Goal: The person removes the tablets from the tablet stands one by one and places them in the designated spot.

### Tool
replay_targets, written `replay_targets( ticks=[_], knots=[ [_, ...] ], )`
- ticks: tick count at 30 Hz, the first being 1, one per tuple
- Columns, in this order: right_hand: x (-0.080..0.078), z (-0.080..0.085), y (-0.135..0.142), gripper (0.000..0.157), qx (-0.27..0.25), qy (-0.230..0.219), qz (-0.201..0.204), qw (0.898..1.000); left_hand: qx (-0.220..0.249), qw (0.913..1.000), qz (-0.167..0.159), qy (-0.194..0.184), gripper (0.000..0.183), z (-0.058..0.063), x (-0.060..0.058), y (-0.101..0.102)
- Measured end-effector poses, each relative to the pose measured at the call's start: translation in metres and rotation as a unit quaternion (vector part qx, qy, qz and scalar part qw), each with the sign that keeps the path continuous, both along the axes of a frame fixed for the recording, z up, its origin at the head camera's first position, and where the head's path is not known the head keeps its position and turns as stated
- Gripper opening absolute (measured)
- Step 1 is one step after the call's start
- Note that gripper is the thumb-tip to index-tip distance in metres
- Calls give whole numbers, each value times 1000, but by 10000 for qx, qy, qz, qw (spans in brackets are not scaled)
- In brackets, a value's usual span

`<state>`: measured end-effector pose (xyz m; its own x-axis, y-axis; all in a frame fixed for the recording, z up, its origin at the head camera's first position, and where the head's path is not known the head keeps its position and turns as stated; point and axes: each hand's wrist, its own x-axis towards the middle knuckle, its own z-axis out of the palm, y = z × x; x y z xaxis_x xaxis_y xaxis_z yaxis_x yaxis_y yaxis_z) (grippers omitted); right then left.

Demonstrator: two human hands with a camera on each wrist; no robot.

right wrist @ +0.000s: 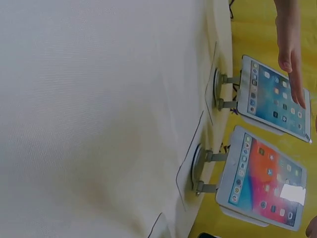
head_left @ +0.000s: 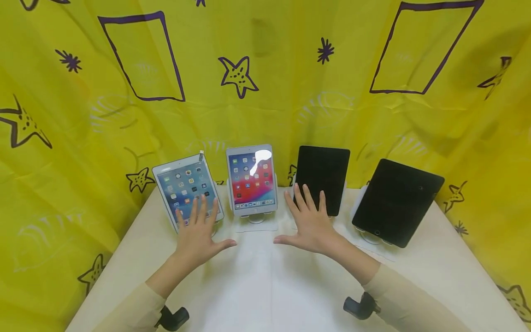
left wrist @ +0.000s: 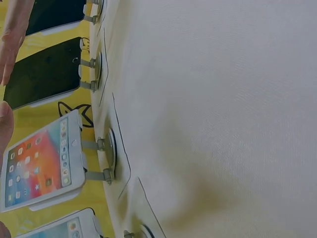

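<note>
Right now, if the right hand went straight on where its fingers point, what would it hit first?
Probably the inner black tablet: in the head view, the right hand overlaps its lower part. Whether they touch or a gap lies between, I can't tell.

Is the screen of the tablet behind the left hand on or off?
On: the tablet shows lit app icons against blue in the head and right wrist views, though the left hand hides part of it.
</note>
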<state>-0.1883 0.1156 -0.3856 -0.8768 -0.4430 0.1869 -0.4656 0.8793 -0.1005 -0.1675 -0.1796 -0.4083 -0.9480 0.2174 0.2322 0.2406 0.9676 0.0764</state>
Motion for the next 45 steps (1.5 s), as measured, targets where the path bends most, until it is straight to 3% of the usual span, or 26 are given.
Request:
replay_targets(
  ticks=[15, 27, 34, 38, 45],
  knots=[
    [-3, 0, -35, 110, 47, 141, 351, 9993, 195, 9995, 72, 243, 115, 2, 1, -20],
    [-11, 1, -63, 107, 60, 186, 563, 9982, 316, 9972, 124, 673, 114, 2, 3, -37],
    [-21, 0, -81, 105, 43, 411, 543, 9977, 728, 9937, 321, 788, 117, 5, 1, -46],
    [-26, -3, -90, 103, 59, 426, 684, 9967, 1033, 9900, 609, 740, 116, 6, 0, -50],
    [-33, -4, -104, 100, -298, 483, 910, 9942, 1511, 9806, 969, 791, 119, 5, -5, -53]
  ],
)
